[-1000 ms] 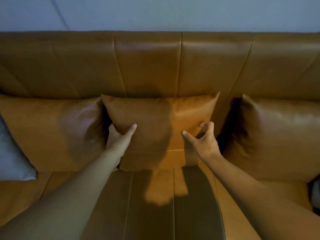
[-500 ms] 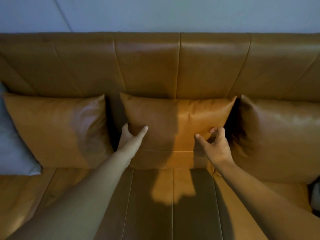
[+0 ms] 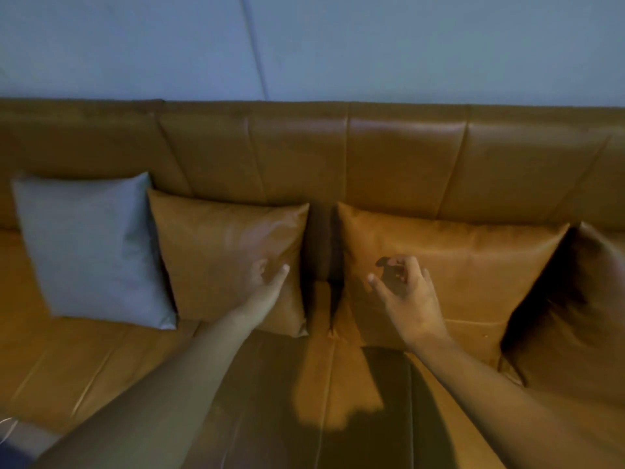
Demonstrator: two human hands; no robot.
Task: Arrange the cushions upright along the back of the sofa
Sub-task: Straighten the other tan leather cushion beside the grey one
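Head view shows me four cushions upright along the sofa back (image 3: pixel 406 157), grey cushion (image 3: pixel 91 248) leftmost, left hand (image 3: pixel 267 282) and right hand (image 3: pixel 402 292) both released, so little remains.

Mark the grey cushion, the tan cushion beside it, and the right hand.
grey cushion (image 3: pixel 91 245), head view, middle of its front face
tan cushion (image 3: pixel 223 252), head view, upper middle of its front face
right hand (image 3: pixel 406 292), head view, back of the hand
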